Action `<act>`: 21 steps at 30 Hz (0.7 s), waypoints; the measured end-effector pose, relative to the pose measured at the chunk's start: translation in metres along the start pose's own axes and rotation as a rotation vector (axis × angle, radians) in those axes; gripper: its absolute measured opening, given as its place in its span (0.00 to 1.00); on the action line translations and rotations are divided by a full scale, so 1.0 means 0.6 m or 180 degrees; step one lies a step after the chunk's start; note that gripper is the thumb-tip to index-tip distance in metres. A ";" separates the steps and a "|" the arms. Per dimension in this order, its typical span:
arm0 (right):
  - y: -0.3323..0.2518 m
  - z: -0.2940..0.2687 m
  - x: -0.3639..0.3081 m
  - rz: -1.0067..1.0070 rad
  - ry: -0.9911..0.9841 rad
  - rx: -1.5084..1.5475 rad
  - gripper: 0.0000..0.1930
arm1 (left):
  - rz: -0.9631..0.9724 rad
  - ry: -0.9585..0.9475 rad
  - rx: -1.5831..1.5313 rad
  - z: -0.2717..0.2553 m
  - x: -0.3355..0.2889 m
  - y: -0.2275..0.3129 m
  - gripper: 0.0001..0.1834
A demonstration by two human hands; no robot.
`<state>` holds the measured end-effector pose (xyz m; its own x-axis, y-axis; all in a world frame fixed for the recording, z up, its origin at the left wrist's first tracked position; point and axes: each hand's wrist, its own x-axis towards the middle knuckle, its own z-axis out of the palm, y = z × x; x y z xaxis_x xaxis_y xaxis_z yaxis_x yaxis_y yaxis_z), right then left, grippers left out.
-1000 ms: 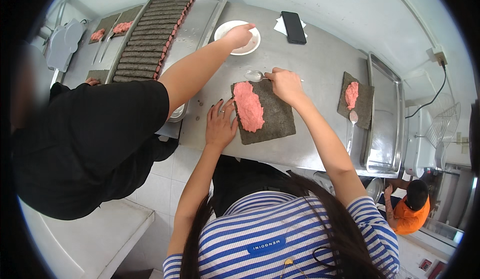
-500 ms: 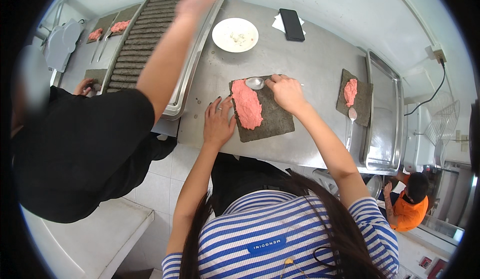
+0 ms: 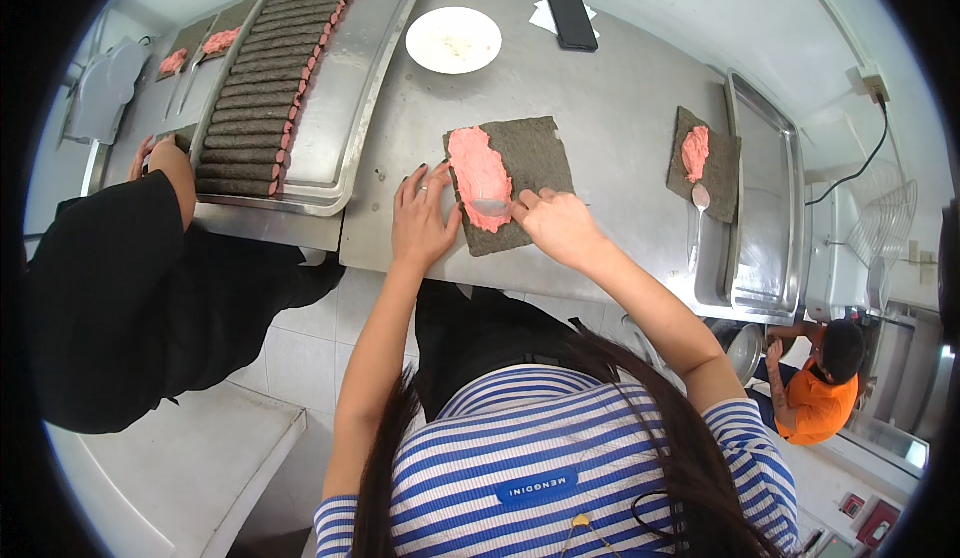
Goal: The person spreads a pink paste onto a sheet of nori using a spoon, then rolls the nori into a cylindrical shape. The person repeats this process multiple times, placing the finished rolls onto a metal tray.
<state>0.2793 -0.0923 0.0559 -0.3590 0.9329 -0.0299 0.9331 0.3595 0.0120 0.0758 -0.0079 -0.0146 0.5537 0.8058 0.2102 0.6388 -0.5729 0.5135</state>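
Note:
A dark green seaweed sheet [image 3: 538,158] lies flat on the steel table before me, with a thick strip of pink paste [image 3: 478,163] along its left side. My right hand [image 3: 560,226] is closed around a metal spoon [image 3: 490,207], its bowl pressed on the near end of the paste. The spoon's handle is mostly hidden by my fingers. Fingers spread, my left hand [image 3: 424,218] rests at the sheet's left edge and holds nothing.
On the left, a metal tray [image 3: 345,138] bears rows of seaweed rolls beside a co-worker in black [image 3: 110,288]. A white plate [image 3: 454,40] and phone [image 3: 570,20] lie farther back. Rightward are another pasted sheet [image 3: 725,168], a spoon [image 3: 696,228] and a tray [image 3: 765,208].
My right hand has drawn the spoon from the far end of the paste to its near end. The co-worker's arm has pulled back from over the roll tray. My view has shifted slightly.

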 end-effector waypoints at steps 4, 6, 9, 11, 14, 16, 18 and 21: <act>-0.013 0.001 -0.013 -0.0057 -0.0109 0.0034 0.06 | 0.0043 -0.0003 0.0044 0.004 -0.001 -0.004 0.23; -0.019 0.002 -0.019 -0.0052 -0.0124 0.0047 0.06 | 0.0041 -0.0010 0.0060 0.006 -0.003 -0.005 0.23; -0.029 0.010 -0.030 -0.0070 -0.0046 -0.0003 0.06 | 0.0032 -0.0012 0.0060 0.006 -0.003 -0.004 0.23; -0.036 0.016 -0.039 -0.0086 0.0029 -0.0130 0.06 | 0.0037 -0.0013 0.0039 0.006 -0.003 -0.003 0.23; -0.049 0.017 -0.049 -0.0166 0.0121 -0.0284 0.06 | 0.0041 -0.0009 0.0012 0.006 -0.003 -0.003 0.26; -0.054 0.019 -0.056 -0.0159 0.0164 -0.0323 0.07 | 0.0046 -0.0015 0.0021 0.007 -0.003 -0.006 0.27; -0.055 0.024 -0.063 -0.0208 0.0279 -0.0327 0.09 | 0.0017 -0.0069 0.0054 0.007 -0.003 -0.005 0.27; -0.048 0.021 -0.077 -0.0325 0.0508 -0.0294 0.13 | 0.0018 -0.0064 0.0051 0.009 -0.003 -0.006 0.25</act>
<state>0.2693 -0.1460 0.0445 -0.4575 0.8807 0.1229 0.8883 0.4463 0.1087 0.0752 -0.0082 -0.0216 0.5679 0.7994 0.1960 0.6440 -0.5798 0.4991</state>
